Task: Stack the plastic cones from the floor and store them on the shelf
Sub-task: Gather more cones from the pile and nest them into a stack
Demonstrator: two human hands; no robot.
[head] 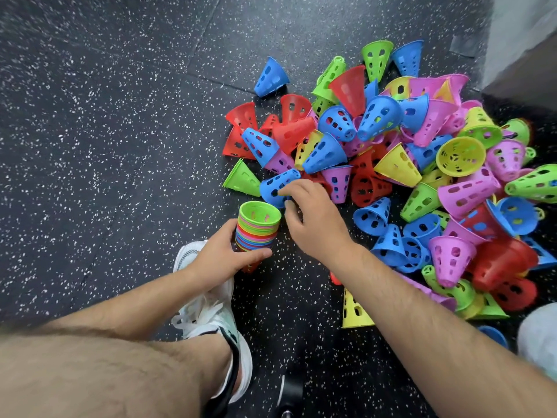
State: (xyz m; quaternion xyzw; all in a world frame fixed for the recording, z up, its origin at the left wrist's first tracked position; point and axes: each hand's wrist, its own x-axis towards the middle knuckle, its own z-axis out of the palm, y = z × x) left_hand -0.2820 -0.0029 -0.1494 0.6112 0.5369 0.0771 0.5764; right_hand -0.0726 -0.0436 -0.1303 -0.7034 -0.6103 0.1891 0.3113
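I have the left hand [223, 254] wrapped round a nested stack of cones [257, 227], held just above the speckled floor [105, 131] beside the white shoe [208, 312], its open green mouth facing up; the right hand [313, 218] has its fingertips curled on the rim of a blue cone [275, 185] lying on its side at the near edge of the loose pile [422, 164], pinching it between thumb and forefinger; no shelf is in view. My worry is that pinch: it looks shallow, on a thin perforated rim, so the cone could slip free as it lifts; it also lies against a green cone [242, 179] and close to a purple one [340, 182], and dragging it may snag a neighbour through the holes or send others rolling across the floor. The stack is already tall and I grip it low, so a cone pushed in off-axis could jam crooked, tilt the column or shake it apart.
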